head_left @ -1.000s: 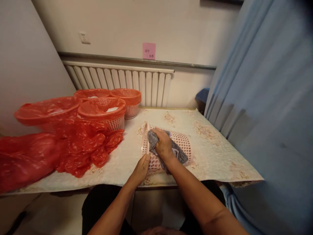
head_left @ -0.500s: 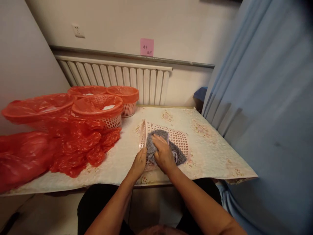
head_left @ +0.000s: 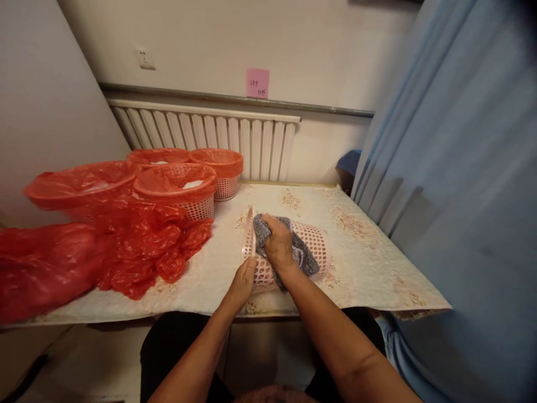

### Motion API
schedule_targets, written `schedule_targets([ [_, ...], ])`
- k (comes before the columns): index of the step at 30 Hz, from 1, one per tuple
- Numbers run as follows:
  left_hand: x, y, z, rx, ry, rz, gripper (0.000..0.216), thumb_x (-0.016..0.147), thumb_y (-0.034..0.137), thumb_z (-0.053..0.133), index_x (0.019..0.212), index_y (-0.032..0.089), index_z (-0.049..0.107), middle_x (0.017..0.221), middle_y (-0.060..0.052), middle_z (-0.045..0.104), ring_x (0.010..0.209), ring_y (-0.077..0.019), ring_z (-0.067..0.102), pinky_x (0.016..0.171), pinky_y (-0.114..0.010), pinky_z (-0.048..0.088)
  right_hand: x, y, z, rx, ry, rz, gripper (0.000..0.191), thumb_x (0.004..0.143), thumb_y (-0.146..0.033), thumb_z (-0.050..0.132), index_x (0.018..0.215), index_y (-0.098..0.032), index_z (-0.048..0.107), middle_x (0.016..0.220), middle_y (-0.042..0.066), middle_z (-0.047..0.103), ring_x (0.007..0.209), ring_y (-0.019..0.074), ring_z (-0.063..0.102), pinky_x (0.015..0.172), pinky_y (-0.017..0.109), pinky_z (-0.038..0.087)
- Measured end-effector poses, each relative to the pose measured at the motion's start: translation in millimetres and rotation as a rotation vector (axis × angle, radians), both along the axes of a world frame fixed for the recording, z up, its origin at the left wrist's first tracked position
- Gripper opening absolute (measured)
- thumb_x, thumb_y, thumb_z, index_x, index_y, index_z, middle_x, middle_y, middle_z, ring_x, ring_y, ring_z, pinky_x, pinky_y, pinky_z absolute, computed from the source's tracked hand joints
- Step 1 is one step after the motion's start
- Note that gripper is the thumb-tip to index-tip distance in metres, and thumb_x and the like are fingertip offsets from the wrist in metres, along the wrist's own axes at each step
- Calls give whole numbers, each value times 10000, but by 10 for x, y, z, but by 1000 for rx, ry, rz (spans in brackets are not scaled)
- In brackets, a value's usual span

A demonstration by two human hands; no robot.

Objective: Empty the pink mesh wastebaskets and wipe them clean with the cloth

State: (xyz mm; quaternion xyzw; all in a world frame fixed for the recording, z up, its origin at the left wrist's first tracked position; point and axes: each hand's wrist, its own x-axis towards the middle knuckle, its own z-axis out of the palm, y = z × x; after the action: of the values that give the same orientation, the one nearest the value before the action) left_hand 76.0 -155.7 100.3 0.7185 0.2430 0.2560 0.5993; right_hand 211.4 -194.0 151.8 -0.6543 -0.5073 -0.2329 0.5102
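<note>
A grey cloth (head_left: 262, 232) is bunching up on a pink basket (head_left: 312, 240) lying sideways near the table's (head_left: 356, 282) front edge.
Red bags (head_left: 136, 246) are lying over the table's front left corner, before four red-lined baskets (head_left: 174, 193). The left hand (head_left: 242, 281) is pinching the pink basket's rim, thumb outside, fingers mostly hidden. The right hand (head_left: 280, 242), flatter half a second ago, is now curling around the cloth, and mesh between the hands is showing again; the wiping, it seems, is continuing along the side wall.
</note>
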Motion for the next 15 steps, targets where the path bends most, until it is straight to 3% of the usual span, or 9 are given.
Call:
schedule_targets([
  [5,111,46,75,-30,-43,23,656,882,676,298,885,125,653,814,-93,714,926,-262,648,879,-397,500,-41,-136,-25,-89,6,31,559,639,0,400,1113,-141,661,1174,104,685,1157,204,603,1081,402,414],
  [8,151,63,102,-14,-87,33,656,876,674,308,904,123,662,904,-107,720,1051,-259,617,954,-391,463,-222,-458,-244,-151,-50,120,576,611,-21,425,1127,-163,638,1213,98,664,1212,208,567,1086,424,414],
  [11,153,64,108,2,-72,25,665,881,675,298,895,118,661,954,-114,717,1051,-253,609,997,-391,428,-416,-713,-513,-138,-126,119,544,624,-35,440,1118,-177,617,1228,99,650,1271,217,519,1093,463,404],
  [15,129,27,93,23,-36,-10,686,889,673,279,943,100,653,973,-126,711,1036,-257,608,1006,-410,419,-488,-743,-656,-26,-184,80,477,692,-36,419,1108,-173,608,1209,108,656,1274,211,518,1069,472,428],
])
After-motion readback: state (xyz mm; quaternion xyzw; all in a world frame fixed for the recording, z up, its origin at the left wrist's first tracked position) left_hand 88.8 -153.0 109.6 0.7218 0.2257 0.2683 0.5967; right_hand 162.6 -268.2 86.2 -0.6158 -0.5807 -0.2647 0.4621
